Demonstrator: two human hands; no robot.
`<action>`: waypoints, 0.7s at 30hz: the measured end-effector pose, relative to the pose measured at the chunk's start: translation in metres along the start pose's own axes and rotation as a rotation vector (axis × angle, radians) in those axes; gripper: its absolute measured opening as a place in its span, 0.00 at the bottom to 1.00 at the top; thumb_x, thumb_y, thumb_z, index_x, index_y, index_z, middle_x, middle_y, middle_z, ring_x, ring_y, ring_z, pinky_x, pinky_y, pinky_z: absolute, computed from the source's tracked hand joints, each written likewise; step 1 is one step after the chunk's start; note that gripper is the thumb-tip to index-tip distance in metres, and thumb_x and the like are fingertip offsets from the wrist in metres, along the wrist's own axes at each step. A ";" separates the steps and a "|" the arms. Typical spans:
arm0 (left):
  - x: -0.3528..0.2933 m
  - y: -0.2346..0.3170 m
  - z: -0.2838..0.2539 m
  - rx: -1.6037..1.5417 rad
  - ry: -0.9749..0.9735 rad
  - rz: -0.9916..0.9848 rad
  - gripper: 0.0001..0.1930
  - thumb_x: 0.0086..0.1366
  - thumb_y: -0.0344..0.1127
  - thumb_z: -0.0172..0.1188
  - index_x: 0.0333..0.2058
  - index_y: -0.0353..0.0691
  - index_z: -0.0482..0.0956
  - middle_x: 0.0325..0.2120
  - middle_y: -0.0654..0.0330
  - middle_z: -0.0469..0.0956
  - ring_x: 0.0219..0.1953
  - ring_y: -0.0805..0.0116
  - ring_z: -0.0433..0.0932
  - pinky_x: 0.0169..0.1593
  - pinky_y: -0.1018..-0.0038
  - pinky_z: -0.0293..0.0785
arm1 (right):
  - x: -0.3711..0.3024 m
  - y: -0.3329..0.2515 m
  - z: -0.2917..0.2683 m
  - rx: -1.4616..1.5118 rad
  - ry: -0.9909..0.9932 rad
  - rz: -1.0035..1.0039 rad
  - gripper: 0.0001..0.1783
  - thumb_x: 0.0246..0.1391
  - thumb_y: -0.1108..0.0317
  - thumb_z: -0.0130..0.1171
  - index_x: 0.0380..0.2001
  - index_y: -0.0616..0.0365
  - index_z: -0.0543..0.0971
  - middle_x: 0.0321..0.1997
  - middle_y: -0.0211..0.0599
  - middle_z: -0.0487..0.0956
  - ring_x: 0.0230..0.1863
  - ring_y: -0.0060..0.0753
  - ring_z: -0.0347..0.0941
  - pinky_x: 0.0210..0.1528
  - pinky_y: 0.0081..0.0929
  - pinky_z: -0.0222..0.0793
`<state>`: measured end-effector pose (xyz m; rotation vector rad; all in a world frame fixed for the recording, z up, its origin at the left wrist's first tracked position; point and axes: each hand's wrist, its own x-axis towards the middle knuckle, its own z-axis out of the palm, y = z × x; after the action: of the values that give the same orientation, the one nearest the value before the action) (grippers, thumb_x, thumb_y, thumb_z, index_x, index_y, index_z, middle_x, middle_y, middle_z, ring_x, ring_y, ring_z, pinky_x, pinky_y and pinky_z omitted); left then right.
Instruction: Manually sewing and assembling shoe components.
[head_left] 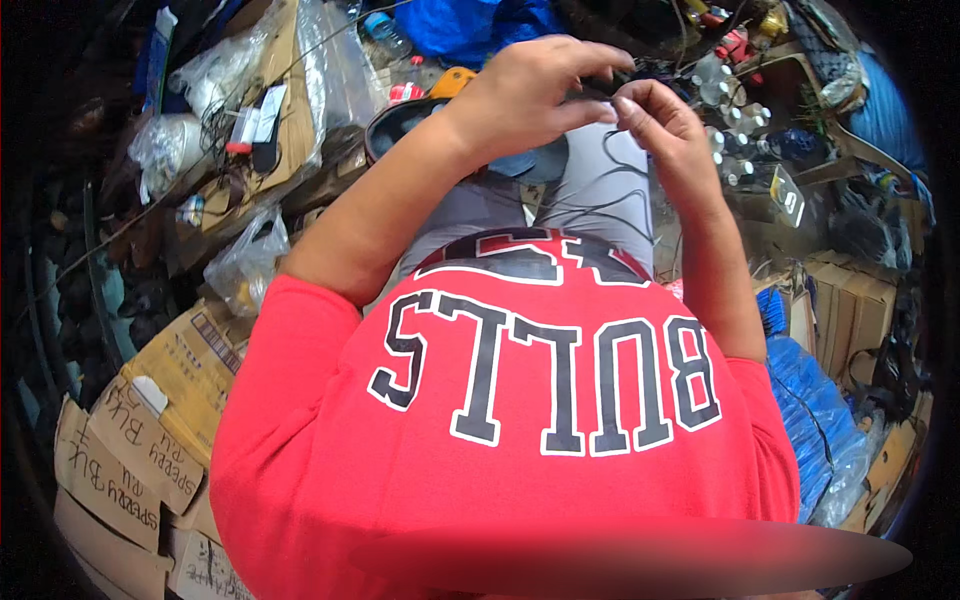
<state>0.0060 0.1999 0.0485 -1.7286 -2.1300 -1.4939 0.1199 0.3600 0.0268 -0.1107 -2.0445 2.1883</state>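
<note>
The right hand pinches a thin, dark, flexible cord, looped below over grey trousers; whether the left hand grips cannot be told. White-capped plastic bottles edge the right side. Nearer the body, outlined block lettering crosses the red shirt.

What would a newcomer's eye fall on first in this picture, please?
Probably the red T-shirt with its big dark letters, filling the lower middle. Above it, the left hand and right hand come close together, with thin dark cord looping below them over the grey trousers. Crumpled blue plastic stands out at the top edge.
</note>
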 end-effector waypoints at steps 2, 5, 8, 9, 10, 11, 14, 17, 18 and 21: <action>0.000 0.000 -0.003 0.040 -0.098 -0.051 0.14 0.52 0.34 0.63 0.39 0.41 0.78 0.25 0.57 0.78 0.26 0.66 0.77 0.34 0.74 0.73 | 0.002 -0.002 0.004 -0.083 0.003 -0.006 0.08 0.56 0.66 0.54 0.32 0.61 0.73 0.25 0.21 0.69 0.26 0.11 0.61 0.29 0.11 0.57; 0.001 -0.001 -0.013 0.199 -0.213 0.103 0.06 0.54 0.34 0.60 0.29 0.38 0.78 0.25 0.56 0.78 0.27 0.60 0.77 0.31 0.72 0.72 | -0.001 -0.009 0.007 -0.159 -0.021 0.039 0.09 0.56 0.66 0.55 0.31 0.61 0.73 0.25 0.20 0.69 0.28 0.10 0.60 0.30 0.10 0.57; -0.003 0.001 -0.025 0.274 -0.321 0.094 0.06 0.54 0.33 0.60 0.28 0.38 0.77 0.24 0.56 0.77 0.27 0.60 0.77 0.31 0.71 0.72 | -0.006 -0.014 0.009 -0.290 -0.055 0.032 0.09 0.55 0.66 0.55 0.30 0.61 0.73 0.25 0.20 0.69 0.28 0.10 0.61 0.29 0.11 0.58; -0.005 0.002 -0.029 0.265 -0.295 0.095 0.06 0.54 0.33 0.60 0.28 0.38 0.77 0.24 0.56 0.77 0.27 0.60 0.77 0.31 0.71 0.72 | -0.007 -0.015 0.010 -0.296 -0.057 0.022 0.09 0.55 0.66 0.55 0.30 0.61 0.73 0.24 0.20 0.69 0.27 0.11 0.60 0.29 0.12 0.58; -0.008 0.003 -0.033 0.245 -0.321 0.060 0.06 0.54 0.33 0.60 0.28 0.37 0.77 0.23 0.56 0.77 0.27 0.60 0.76 0.31 0.71 0.71 | -0.008 -0.016 0.011 -0.309 -0.045 0.038 0.09 0.55 0.66 0.55 0.29 0.61 0.73 0.24 0.21 0.69 0.27 0.11 0.60 0.28 0.13 0.58; -0.010 0.003 -0.037 0.228 -0.327 0.017 0.06 0.54 0.33 0.60 0.28 0.37 0.77 0.23 0.56 0.76 0.27 0.60 0.76 0.31 0.71 0.71 | -0.010 -0.016 0.010 -0.339 -0.052 -0.003 0.08 0.55 0.67 0.55 0.29 0.62 0.72 0.23 0.22 0.69 0.27 0.11 0.60 0.28 0.13 0.59; -0.021 0.002 -0.043 0.165 -0.343 0.001 0.06 0.54 0.33 0.60 0.29 0.37 0.77 0.22 0.57 0.76 0.27 0.60 0.76 0.31 0.72 0.71 | -0.014 -0.014 0.006 -0.364 -0.142 -0.022 0.08 0.55 0.69 0.55 0.28 0.63 0.72 0.23 0.22 0.69 0.27 0.12 0.60 0.29 0.13 0.59; -0.031 -0.005 -0.063 0.321 -0.366 -0.194 0.09 0.53 0.35 0.62 0.32 0.38 0.78 0.23 0.57 0.76 0.29 0.60 0.76 0.34 0.72 0.72 | -0.019 -0.013 -0.020 -0.376 -0.054 0.026 0.09 0.56 0.67 0.53 0.29 0.64 0.73 0.24 0.22 0.69 0.28 0.13 0.61 0.32 0.13 0.59; -0.039 -0.006 -0.069 0.321 -0.369 -0.196 0.09 0.53 0.35 0.62 0.32 0.38 0.78 0.23 0.57 0.76 0.29 0.60 0.76 0.34 0.72 0.72 | -0.021 -0.014 -0.033 -0.376 -0.013 0.027 0.10 0.57 0.66 0.52 0.29 0.64 0.74 0.24 0.22 0.69 0.29 0.13 0.61 0.32 0.13 0.59; -0.070 -0.002 -0.075 0.217 -0.575 -0.316 0.25 0.47 0.37 0.67 0.46 0.44 0.75 0.35 0.57 0.75 0.39 0.57 0.72 0.46 0.66 0.67 | -0.037 -0.011 -0.068 -0.548 0.048 0.225 0.15 0.58 0.60 0.50 0.31 0.63 0.78 0.28 0.27 0.74 0.33 0.18 0.66 0.39 0.15 0.60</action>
<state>-0.0074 0.0983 0.0502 -1.9841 -2.8213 -0.8058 0.1672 0.4221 0.0312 -0.4649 -2.6524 1.6390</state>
